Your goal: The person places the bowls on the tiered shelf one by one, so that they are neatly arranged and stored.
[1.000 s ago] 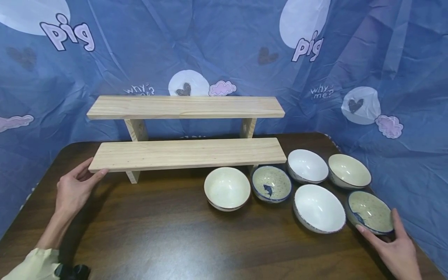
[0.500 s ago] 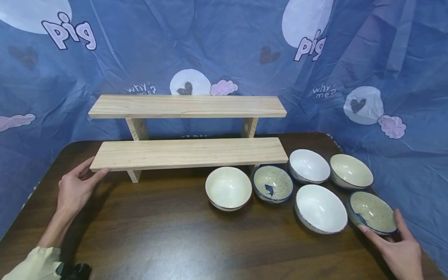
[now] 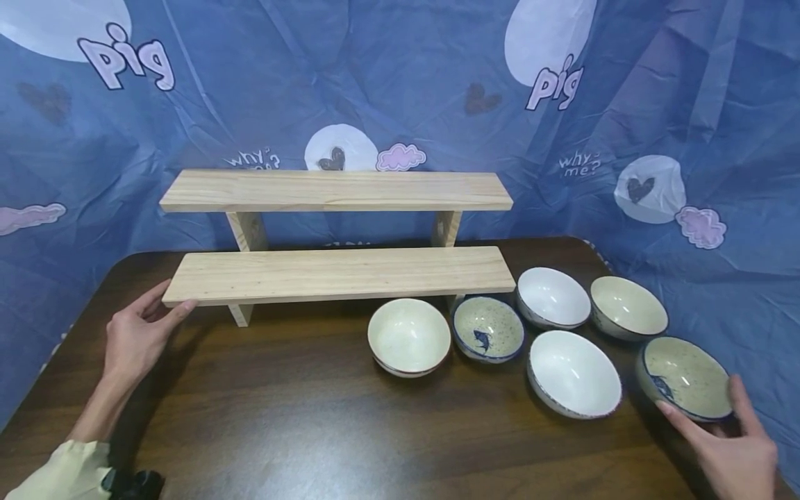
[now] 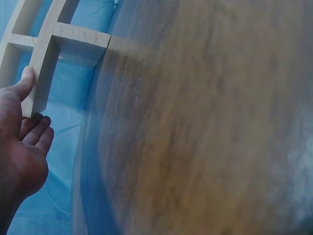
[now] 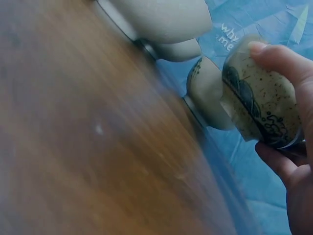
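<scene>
Two holds are noted. Right hand (image 3: 737,444): fingers curled round the near right side of a speckled bowl (image 3: 687,375), thumb on the outer wall, mouth upward. The bowl sits at 4 o'clock in the head view, by the right edge of the surface (image 3: 281,417); the right wrist view suggests its foot is clear of the wood. Left hand (image 3: 140,333): fingers narrowed on the near left corner of the lower shelf (image 3: 337,274), thumb at the front edge.

From the speckled bowl outward: a yellowish bowl (image 3: 628,307) just beside it, between 10 and 11 o'clock; the near white bowl (image 3: 575,375) at 9, a narrow gap between; the far white bowl (image 3: 553,297) at 10. Farther off, past 9 o'clock, are a similar blue-rimmed bowl (image 3: 489,330) and a cream bowl (image 3: 409,337), both in front of the lower shelf. The upper shelf (image 3: 337,191) stands behind the lower one, against a blue cloth (image 3: 400,69).

Assessment: the one-sided hold looks adequate, but the bowl should be kept level and the thumb firm, since glaze may slip. Neighbouring rims call for clearance toward 9 and 11 o'clock. The left hand should steady the shelf lightly, without pulling.
</scene>
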Available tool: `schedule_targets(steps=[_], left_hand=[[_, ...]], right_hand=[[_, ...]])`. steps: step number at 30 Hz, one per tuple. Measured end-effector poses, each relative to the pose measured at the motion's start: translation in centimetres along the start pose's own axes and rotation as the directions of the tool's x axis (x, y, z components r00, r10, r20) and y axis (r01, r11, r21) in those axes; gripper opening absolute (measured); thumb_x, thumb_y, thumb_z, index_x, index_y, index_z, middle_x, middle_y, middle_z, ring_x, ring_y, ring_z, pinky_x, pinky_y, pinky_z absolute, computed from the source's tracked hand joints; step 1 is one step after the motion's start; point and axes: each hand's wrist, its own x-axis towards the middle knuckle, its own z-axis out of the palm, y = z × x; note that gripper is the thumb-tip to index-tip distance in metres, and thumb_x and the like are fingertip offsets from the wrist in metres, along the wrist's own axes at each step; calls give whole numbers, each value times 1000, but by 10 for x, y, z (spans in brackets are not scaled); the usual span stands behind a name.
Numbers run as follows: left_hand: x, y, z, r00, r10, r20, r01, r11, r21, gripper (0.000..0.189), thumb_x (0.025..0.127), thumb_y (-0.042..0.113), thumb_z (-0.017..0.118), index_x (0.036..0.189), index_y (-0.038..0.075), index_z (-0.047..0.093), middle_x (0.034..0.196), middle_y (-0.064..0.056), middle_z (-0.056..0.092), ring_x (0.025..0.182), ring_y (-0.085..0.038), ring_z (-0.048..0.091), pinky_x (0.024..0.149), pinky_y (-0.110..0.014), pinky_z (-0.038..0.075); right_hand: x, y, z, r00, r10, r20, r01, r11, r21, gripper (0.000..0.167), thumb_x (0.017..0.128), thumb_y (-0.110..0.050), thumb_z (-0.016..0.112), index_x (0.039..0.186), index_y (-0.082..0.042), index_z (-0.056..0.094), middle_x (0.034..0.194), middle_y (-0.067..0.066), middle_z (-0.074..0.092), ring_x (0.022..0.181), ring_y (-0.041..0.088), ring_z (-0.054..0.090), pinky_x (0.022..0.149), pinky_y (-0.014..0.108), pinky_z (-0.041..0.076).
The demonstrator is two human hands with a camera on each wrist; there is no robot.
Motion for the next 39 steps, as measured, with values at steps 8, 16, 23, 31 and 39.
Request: schedule_targets(steps=[8, 16, 23, 31, 39], left_hand=[[0, 0, 1, 1000, -2, 5, 2, 1000, 5, 71, 97, 39, 74, 151, 0, 51, 141, -30, 55, 126, -44, 57, 72, -2, 37], [0, 1, 3, 1000, -2, 4, 2, 1000, -8, 70, 97, 39, 74, 151, 0, 51, 142, -29, 54, 127, -46, 55, 73, -1, 38], [0, 0, 1, 1000, 0, -10, -1, 1000, -17, 69, 97, 38, 75, 150, 1, 52, 141, -28, 55, 124, -20, 59, 74, 0, 39], [0, -1, 2, 1000, -3, -12, 3, 1000, -17, 69, 96, 38, 75, 151, 2, 52, 141, -28, 55, 123, -18, 59, 74, -1, 38], [1, 1, 1, 1000, -7, 2, 7, 1000, -5, 70, 97, 39, 74, 152, 1, 50, 143, -28, 53, 127, -46, 54, 73, -1, 38]], right_hand=[[-5, -9, -3, 990, -138, -35, 136, 990, -46, 98, 81, 3, 84, 161, -20, 33, 166, 6, 30, 144, 14, 34, 102, 12, 33], [-11, -20, -2, 972, -234, -35, 232, 971, -56, 100, 78, 6, 84, 161, -22, 35, 164, 9, 33, 141, 17, 40, 99, 12, 36], [-14, -33, -2, 959, -283, 8, 283, 959, -30, 104, 74, 16, 83, 160, -18, 36, 163, 12, 36, 138, 20, 45, 94, 10, 40], [-17, -51, 4, 928, -368, 53, 369, 929, -20, 109, 70, 21, 83, 160, -18, 36, 161, 16, 39, 134, 20, 50, 89, 9, 43], [-21, -73, 21, 909, -394, 137, 367, 911, 189, 111, 64, 32, 77, 158, -13, 41, 161, 22, 37, 125, 10, 57, 84, 11, 48]])
